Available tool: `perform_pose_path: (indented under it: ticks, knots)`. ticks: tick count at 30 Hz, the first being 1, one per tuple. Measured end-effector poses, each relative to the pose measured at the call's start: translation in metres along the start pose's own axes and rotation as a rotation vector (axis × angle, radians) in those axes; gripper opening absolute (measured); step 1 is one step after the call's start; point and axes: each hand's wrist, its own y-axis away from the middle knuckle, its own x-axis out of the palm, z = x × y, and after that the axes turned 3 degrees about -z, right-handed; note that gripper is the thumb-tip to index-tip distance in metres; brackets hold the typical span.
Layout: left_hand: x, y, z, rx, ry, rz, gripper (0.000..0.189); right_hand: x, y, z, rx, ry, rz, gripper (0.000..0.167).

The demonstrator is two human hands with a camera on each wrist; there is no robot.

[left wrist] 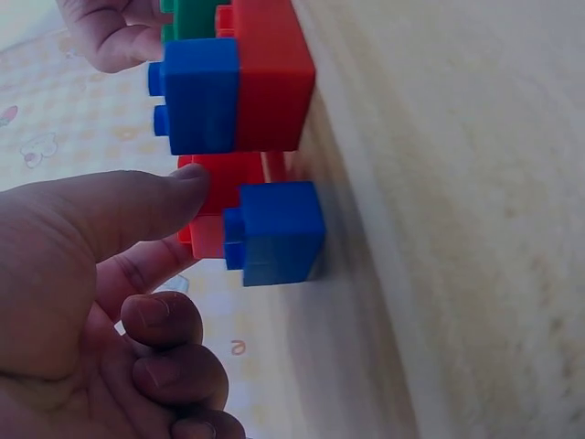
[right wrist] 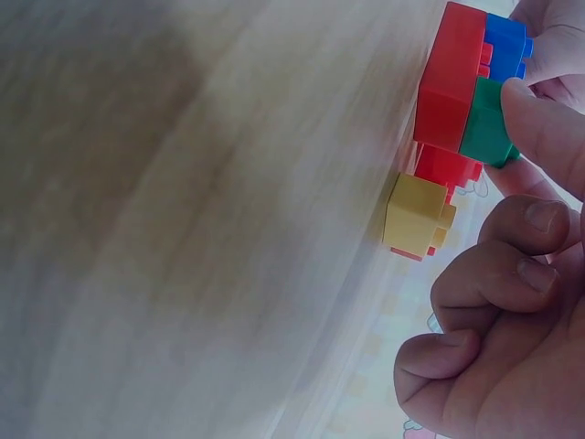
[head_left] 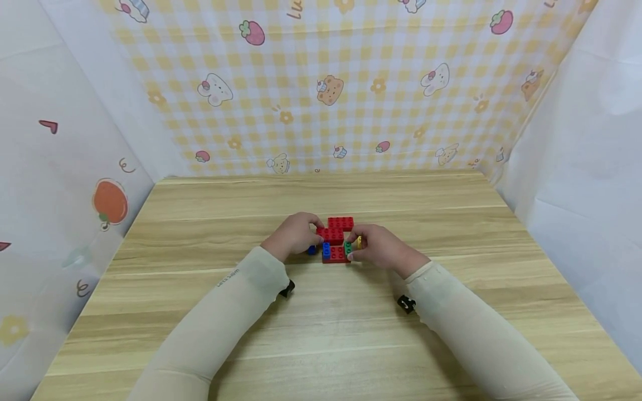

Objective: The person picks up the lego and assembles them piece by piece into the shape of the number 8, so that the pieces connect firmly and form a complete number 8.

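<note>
A yellow-checked backdrop (head_left: 301,61) filled the upper middle of the frame, a white sheet (head_left: 592,156) hung at right, and a wood-grain tabletop (head_left: 346,345) spanned the bottom.

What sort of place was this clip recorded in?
Probably a makeshift tabletop recording booth, though the wider room is out of view. A wood-grain table holding toy building bricks is enclosed by a yellow gingham backdrop with cartoon strawberries and white side sheets.

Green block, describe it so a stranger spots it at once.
On the table, find the nearest red brick. The green block sits on its right end, pinched by the right hand, across from a blue block. It is the only green one.
</note>
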Motion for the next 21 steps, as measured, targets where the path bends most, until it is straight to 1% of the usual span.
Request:
perform_pose_path:
  ticks: [5, 13, 21]
  knots:
    - [-0.006, 0.004, -0.002, 0.013, 0.032, -0.017, 0.03, 0.0, 0.0, 0.0, 0.001, 0.004, 0.003, 0.021]
    - [-0.016, 0.01, -0.006, 0.026, 0.094, -0.021, 0.031, 0.0, 0.0, -0.001, 0.004, -0.013, 0.006, 0.023]
    - [-0.022, 0.016, -0.009, 0.027, 0.115, -0.01, 0.029, 0.0, 0.0, -0.001, 0.002, -0.013, 0.002, 0.024]
